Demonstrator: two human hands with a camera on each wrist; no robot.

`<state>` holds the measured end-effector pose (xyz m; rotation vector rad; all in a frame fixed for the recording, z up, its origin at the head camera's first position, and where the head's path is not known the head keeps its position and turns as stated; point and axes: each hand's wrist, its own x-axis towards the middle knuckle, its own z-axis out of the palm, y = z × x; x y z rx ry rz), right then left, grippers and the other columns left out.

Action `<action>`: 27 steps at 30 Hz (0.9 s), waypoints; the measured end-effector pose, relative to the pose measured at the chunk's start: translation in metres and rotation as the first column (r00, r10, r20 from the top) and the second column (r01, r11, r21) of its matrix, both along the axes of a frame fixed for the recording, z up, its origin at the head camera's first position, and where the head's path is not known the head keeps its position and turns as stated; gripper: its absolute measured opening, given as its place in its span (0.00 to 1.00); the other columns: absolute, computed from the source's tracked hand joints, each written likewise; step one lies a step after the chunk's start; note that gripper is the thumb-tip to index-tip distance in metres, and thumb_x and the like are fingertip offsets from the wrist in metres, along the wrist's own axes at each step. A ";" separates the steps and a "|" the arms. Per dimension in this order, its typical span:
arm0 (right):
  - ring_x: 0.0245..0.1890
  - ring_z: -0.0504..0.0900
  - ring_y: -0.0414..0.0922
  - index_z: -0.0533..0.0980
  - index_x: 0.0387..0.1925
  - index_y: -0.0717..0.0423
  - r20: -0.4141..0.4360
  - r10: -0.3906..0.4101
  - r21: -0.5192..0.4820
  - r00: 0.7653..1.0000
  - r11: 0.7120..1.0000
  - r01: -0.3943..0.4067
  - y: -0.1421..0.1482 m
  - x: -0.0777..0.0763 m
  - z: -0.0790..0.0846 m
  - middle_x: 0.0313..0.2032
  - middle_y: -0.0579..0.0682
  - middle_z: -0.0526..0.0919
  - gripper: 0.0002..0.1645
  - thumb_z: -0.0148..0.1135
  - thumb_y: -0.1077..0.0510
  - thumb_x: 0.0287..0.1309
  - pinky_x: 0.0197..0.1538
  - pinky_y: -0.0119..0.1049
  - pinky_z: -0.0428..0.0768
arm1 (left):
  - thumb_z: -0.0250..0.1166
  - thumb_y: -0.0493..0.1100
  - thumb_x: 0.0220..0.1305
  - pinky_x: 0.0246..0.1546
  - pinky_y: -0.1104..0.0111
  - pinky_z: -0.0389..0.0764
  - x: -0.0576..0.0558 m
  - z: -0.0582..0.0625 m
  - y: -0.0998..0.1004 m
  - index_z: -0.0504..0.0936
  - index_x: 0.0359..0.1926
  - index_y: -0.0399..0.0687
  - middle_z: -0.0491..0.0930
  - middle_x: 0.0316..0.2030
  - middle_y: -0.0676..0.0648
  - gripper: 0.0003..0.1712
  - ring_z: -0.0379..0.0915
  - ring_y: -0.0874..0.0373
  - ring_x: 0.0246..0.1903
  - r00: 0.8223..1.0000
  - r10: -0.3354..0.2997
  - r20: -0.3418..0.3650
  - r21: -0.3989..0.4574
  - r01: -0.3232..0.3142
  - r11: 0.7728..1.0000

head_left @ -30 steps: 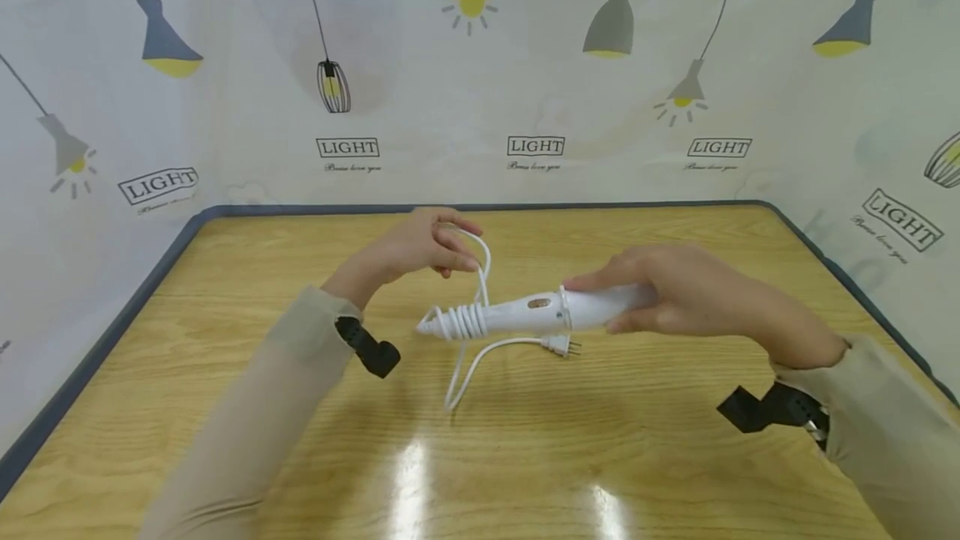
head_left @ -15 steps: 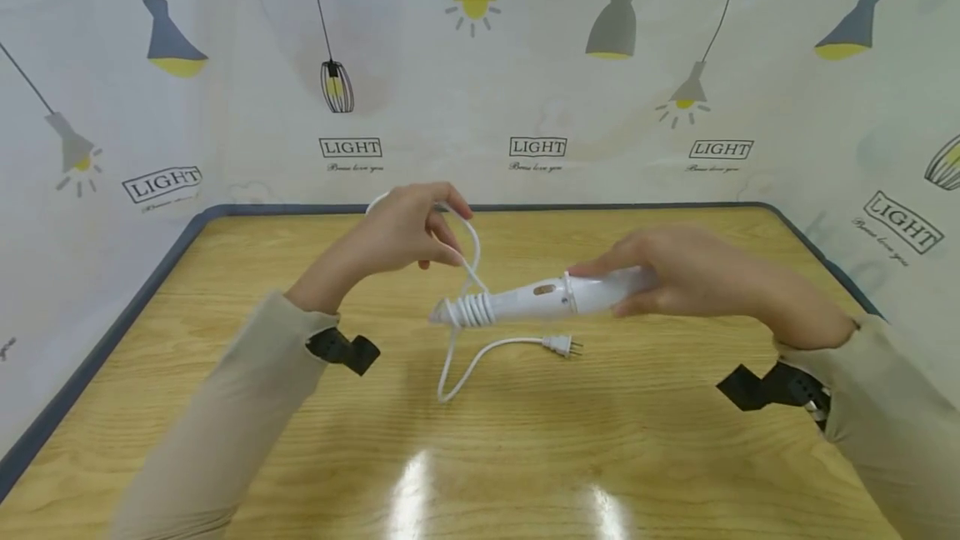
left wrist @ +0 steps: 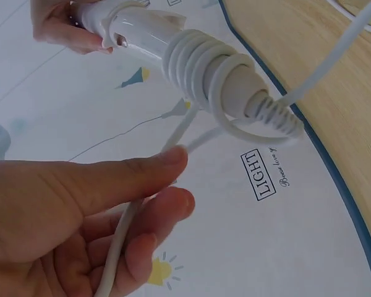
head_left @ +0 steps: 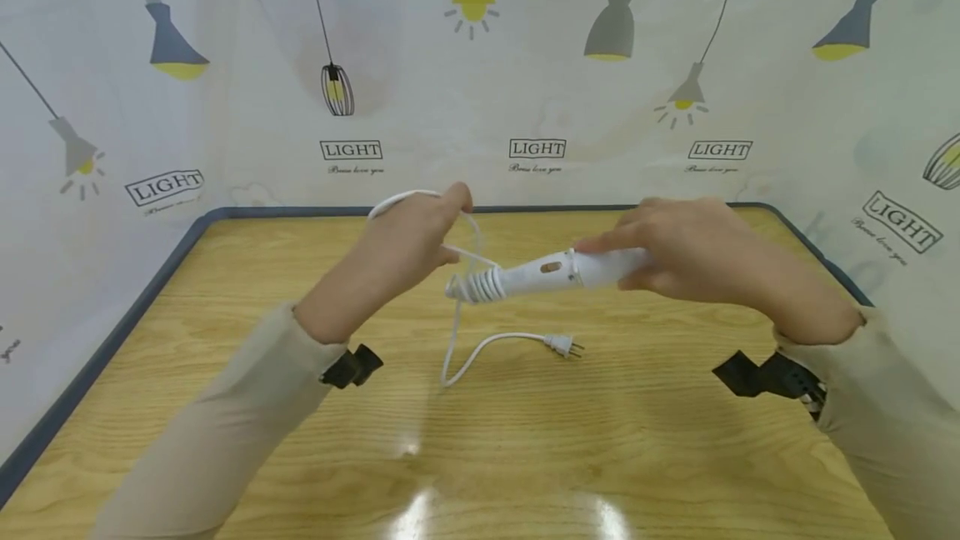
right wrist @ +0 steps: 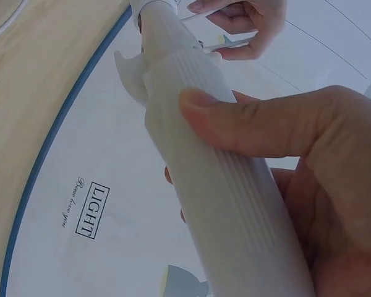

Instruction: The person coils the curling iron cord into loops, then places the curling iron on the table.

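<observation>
A white wand-shaped electric appliance (head_left: 542,273) is held above the table, its cord-wrapped end lower and toward the left. My right hand (head_left: 693,250) grips its thick ribbed body (right wrist: 204,154); the thumb lies along the side. Several turns of white cord (left wrist: 195,68) wrap the narrow end beside the strain relief (left wrist: 277,116). My left hand (head_left: 408,244) pinches the cord between thumb and fingers, just off that end. A loop of cord (head_left: 401,197) passes over the back of this hand. The plug (head_left: 561,346) rests on the table.
A wooden table (head_left: 487,457) with a dark blue edge (head_left: 217,213) lies below. Around it stands a pale backdrop (head_left: 450,90) printed with lamps and lettering. A slack length of cord (head_left: 480,350) hangs from the appliance to the plug.
The right hand has raised the appliance and tilted its wrapped end lower than the other. The left hand has moved up and left, then turned, with the cord. The plug has stayed put.
</observation>
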<state>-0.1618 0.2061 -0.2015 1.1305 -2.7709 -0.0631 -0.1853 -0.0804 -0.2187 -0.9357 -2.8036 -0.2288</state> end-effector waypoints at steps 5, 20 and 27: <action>0.38 0.79 0.47 0.76 0.55 0.35 -0.041 -0.025 -0.015 0.999 1.000 0.025 0.004 0.002 0.002 0.44 0.49 0.82 0.32 0.74 0.54 0.44 0.19 0.36 0.69 | 0.68 0.39 0.56 0.31 0.65 0.77 0.000 0.000 -0.007 0.71 0.48 0.36 0.79 0.30 0.43 0.21 0.75 0.52 0.28 0.999 0.036 -0.017 -0.109 -0.037 0.993; 0.34 0.78 0.45 0.77 0.54 0.38 -0.086 -0.088 -0.056 0.992 0.995 0.084 0.007 0.003 0.003 0.40 0.47 0.83 0.33 0.74 0.55 0.42 0.24 0.38 0.74 | 0.61 0.34 0.61 0.26 0.63 0.76 0.008 -0.008 -0.027 0.78 0.25 0.41 0.73 0.19 0.47 0.08 0.70 0.55 0.21 0.988 -0.021 -0.155 -0.314 -0.029 0.949; 0.32 0.78 0.43 0.77 0.54 0.37 -0.113 -0.069 -0.080 0.991 0.995 0.060 0.005 0.007 0.001 0.39 0.46 0.83 0.33 0.74 0.54 0.42 0.23 0.39 0.74 | 0.65 0.35 0.57 0.47 0.58 0.71 0.013 -0.004 -0.032 0.80 0.19 0.46 0.75 0.26 0.46 0.10 0.70 0.47 0.35 0.942 -0.027 -0.335 -0.482 -0.147 0.864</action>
